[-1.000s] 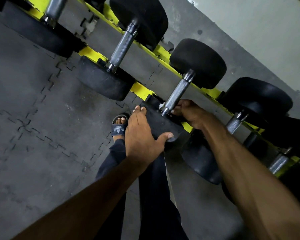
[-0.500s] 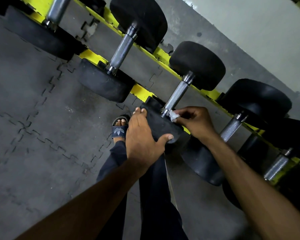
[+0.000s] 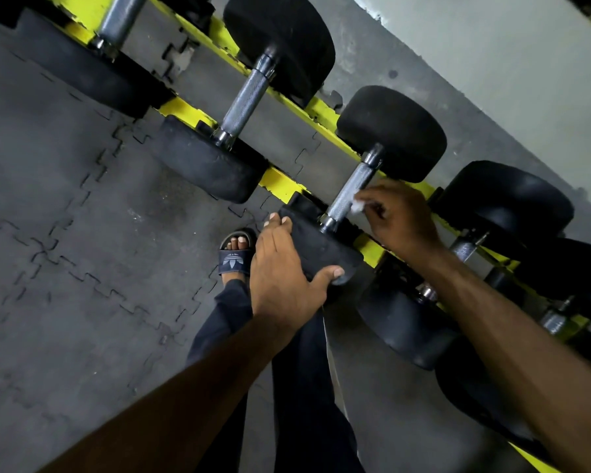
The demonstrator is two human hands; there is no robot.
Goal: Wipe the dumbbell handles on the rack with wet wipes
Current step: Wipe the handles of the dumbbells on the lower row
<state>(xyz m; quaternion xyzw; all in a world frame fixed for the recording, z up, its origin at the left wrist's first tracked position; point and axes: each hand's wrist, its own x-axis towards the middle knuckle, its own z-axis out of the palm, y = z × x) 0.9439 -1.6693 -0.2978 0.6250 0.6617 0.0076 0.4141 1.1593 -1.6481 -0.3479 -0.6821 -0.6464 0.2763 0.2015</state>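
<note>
A person stands at a yellow dumbbell rack (image 3: 280, 180) that runs diagonally from the far left to the near right, with black rubber-headed dumbbells resting across its rails. The left hand (image 3: 284, 268) is spread over the near head (image 3: 316, 247) of one dumbbell, fingers reaching along its far-left edge and the thumb hooked around its near-right corner, gripping it. The right hand (image 3: 401, 216) is closed around a small crumpled white wet wipe (image 3: 357, 205), pinched in the fingertips and pressed against the right side of that dumbbell's knurled steel handle (image 3: 350, 191), about midway along the bar. The dumbbell's far head (image 3: 394, 133) sits on the rear rail, just beyond the right hand.

To the left, a second dumbbell's handle (image 3: 244, 99) lies bare between its two heads, and a third handle (image 3: 122, 17) shows at the far-left edge. To the right, more dumbbells (image 3: 505, 203) crowd the rack, partly hidden behind the right forearm; lower heads appear beneath them.

Below the rack, the person's foot in a dark slide sandal (image 3: 234, 257) rests on grey interlocking floor mats (image 3: 65, 233), with dark trousers (image 3: 304, 387) visible between the forearms. A pale wall (image 3: 509, 63) rises behind the rack.
</note>
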